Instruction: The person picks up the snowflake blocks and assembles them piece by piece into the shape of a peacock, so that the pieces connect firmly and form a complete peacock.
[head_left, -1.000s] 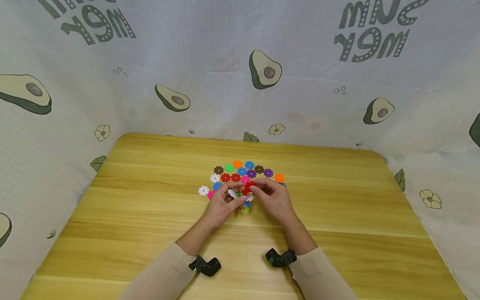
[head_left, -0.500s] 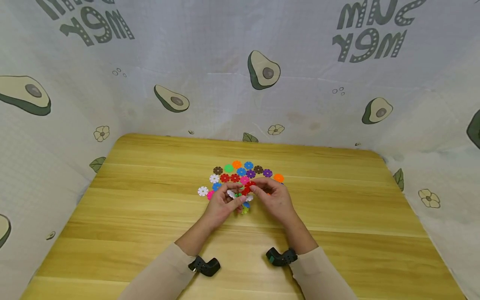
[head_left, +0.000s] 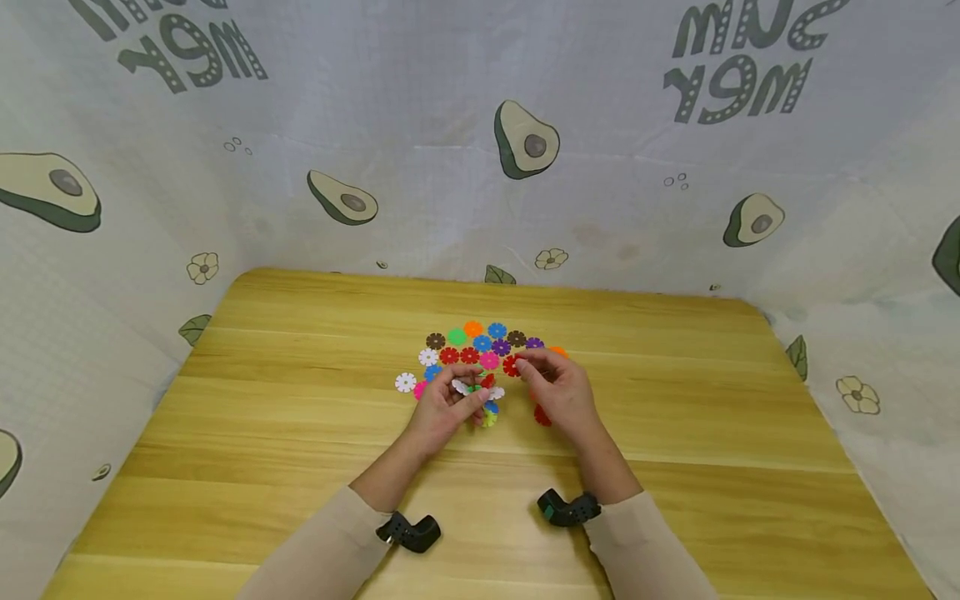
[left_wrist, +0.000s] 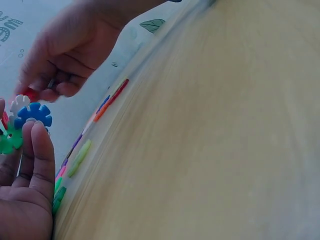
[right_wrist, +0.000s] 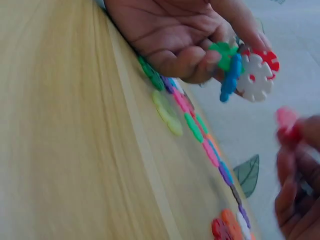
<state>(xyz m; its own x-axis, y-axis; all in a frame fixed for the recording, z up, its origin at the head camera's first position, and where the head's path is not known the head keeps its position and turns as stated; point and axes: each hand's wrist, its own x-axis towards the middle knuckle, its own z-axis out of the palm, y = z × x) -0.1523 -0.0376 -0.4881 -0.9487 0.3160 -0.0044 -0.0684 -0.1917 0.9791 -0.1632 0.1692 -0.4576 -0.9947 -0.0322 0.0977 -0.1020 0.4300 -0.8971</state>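
My left hand (head_left: 442,408) holds a small cluster of joined plastic snowflake discs between thumb and fingers. In the right wrist view the cluster shows a white disc (right_wrist: 256,77), a blue disc (right_wrist: 231,79), a green disc (right_wrist: 225,54) and a red disc (right_wrist: 267,61) behind the white one. To the right, apart from the cluster, my right hand (head_left: 561,396) pinches a loose red snowflake disc (head_left: 512,365) at its fingertips. That disc is blurred in the right wrist view. Fingers hide part of the cluster in the head view.
Many-coloured snowflake discs lie flat on the wooden table (head_left: 712,400) beyond and around the hands, among them a white disc (head_left: 406,382), an orange disc (head_left: 473,328) and a purple disc (head_left: 501,347). A lime disc (head_left: 489,419) lies nearer. A printed curtain (head_left: 435,92) stands behind the table.
My right hand has moved right, away from the cluster, with a red disc at its fingertips. Red discs near its palm now show. The left hand stays almost in place.
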